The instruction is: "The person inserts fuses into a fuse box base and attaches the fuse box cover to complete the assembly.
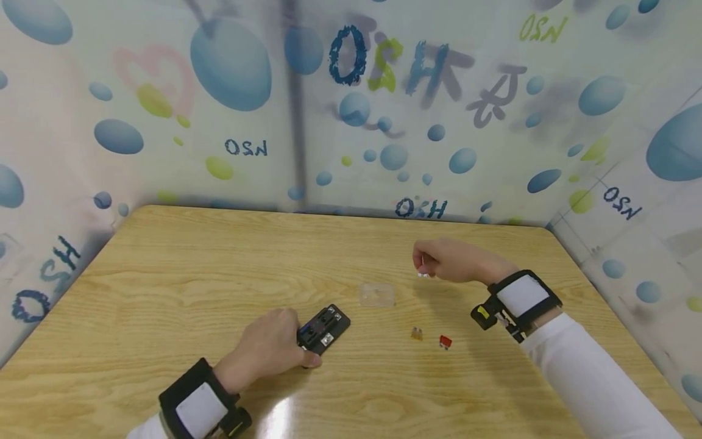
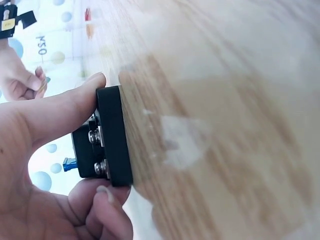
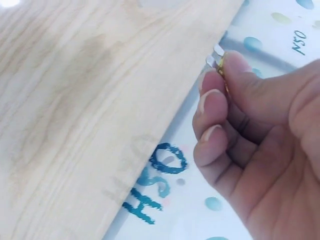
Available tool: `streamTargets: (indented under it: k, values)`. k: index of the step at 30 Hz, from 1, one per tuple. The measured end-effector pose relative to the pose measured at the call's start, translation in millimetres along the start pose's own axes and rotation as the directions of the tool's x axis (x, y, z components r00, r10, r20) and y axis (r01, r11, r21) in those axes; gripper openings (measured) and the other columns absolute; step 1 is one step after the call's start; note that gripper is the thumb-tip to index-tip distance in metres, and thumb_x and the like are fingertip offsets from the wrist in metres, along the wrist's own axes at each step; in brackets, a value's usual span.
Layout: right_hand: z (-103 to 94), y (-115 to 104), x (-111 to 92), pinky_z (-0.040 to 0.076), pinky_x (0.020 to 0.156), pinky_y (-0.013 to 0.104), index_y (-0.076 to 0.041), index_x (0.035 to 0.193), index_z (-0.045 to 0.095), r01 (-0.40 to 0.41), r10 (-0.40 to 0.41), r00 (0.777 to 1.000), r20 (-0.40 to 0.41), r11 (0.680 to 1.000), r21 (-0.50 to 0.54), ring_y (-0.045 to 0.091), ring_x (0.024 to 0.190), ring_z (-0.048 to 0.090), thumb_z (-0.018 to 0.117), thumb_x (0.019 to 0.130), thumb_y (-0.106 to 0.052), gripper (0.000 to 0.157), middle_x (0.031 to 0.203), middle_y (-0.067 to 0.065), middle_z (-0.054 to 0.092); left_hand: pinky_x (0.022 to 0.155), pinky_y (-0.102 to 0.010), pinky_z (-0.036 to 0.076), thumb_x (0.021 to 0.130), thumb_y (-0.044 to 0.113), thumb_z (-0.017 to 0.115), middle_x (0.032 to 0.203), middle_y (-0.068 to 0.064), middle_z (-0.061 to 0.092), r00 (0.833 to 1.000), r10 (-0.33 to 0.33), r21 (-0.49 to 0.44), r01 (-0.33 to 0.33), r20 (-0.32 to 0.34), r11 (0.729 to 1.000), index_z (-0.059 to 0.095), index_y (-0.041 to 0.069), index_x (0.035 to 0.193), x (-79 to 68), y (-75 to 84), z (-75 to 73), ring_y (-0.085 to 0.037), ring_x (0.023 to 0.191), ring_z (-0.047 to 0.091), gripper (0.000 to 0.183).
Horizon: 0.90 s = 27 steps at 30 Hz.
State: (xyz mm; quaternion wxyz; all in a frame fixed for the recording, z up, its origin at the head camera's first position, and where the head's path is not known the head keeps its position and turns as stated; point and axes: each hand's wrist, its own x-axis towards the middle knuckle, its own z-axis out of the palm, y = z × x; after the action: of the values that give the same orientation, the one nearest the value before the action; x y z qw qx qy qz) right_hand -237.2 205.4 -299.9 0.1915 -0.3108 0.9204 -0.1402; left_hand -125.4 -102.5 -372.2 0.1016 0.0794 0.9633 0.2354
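My left hand (image 1: 270, 342) grips a black fuse block (image 1: 325, 330) by its opposite edges, thumb on one side and fingers on the other, low over the table. Screw terminals (image 2: 95, 137) show on the block in the left wrist view, and a blue piece (image 2: 70, 164) sticks out of it. Raised over the far right of the table, my right hand (image 1: 448, 259) pinches a small yellow blade fuse (image 3: 220, 66) between thumb and fingertips. Two metal prongs point out past the fingertips; most of its yellow body is hidden.
An orange blade fuse (image 1: 417, 333) and a red blade fuse (image 1: 445, 342) lie on the wooden table (image 1: 219, 256), right of the block. Beyond them is a clear plastic box (image 1: 377, 295). A patterned curtain (image 1: 351, 164) hangs behind the table's far edge.
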Motion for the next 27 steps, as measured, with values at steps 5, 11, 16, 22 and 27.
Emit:
streamTargets:
  k: [5,11,16,22,27]
  values:
    - [-5.8,-8,5,0.043,0.063,0.032,-0.004,0.090,0.059,0.049,-0.050,0.999,-0.017,0.998,-0.039,0.014,0.067,0.049,0.049,0.096,0.002,0.013,0.078,0.006,0.059,0.045,-0.028,0.034,0.053,0.045,0.088,0.062,-0.003,0.056,1.000,-0.001,-0.002,0.001,0.012,1.000,0.056,0.008,0.064,0.7,-0.3,-1.1,-0.016,0.053,0.048,0.051]
    - [-9.1,-16,12,0.043,0.063,0.032,-0.005,0.088,0.060,0.095,-0.100,0.993,-0.061,0.992,-0.079,0.014,0.066,0.049,0.049,0.096,0.002,0.015,0.077,0.005,0.059,0.046,-0.029,0.037,0.052,0.044,0.088,0.064,-0.004,0.057,1.000,-0.005,-0.007,0.005,0.016,1.000,0.057,0.006,0.067,2.1,-0.2,-3.1,-0.017,0.054,0.050,0.051]
    - [-8.5,-27,20,0.042,0.063,0.030,-0.008,0.090,0.059,0.087,-0.098,0.990,-0.097,0.990,-0.114,0.013,0.066,0.048,0.054,0.096,-0.005,0.009,0.078,0.003,0.058,0.046,-0.029,0.037,0.052,0.044,0.089,0.065,-0.004,0.057,1.000,-0.007,-0.006,0.007,0.011,1.000,0.058,0.006,0.068,2.7,-0.3,-3.6,-0.017,0.055,0.050,0.051]
    - [-5.1,-43,31,0.043,0.063,0.031,-0.007,0.093,0.059,0.116,-0.139,0.979,-0.150,0.982,-0.152,0.014,0.067,0.049,0.056,0.096,-0.007,0.004,0.083,0.005,0.064,0.046,-0.029,0.037,0.052,0.044,0.089,0.064,-0.003,0.057,1.000,-0.007,-0.010,0.007,0.012,1.000,0.058,0.007,0.067,2.8,-0.2,-3.6,-0.017,0.054,0.050,0.049]
    - [-1.2,-56,40,0.044,0.064,0.030,-0.007,0.094,0.058,0.167,-0.200,0.964,-0.173,0.967,-0.191,0.014,0.068,0.050,0.055,0.097,-0.009,0.005,0.085,0.006,0.064,0.046,-0.029,0.037,0.052,0.045,0.089,0.063,-0.003,0.057,1.000,-0.002,0.007,0.002,0.007,1.000,0.057,0.008,0.064,2.5,-0.6,-3.3,-0.017,0.055,0.050,0.050]
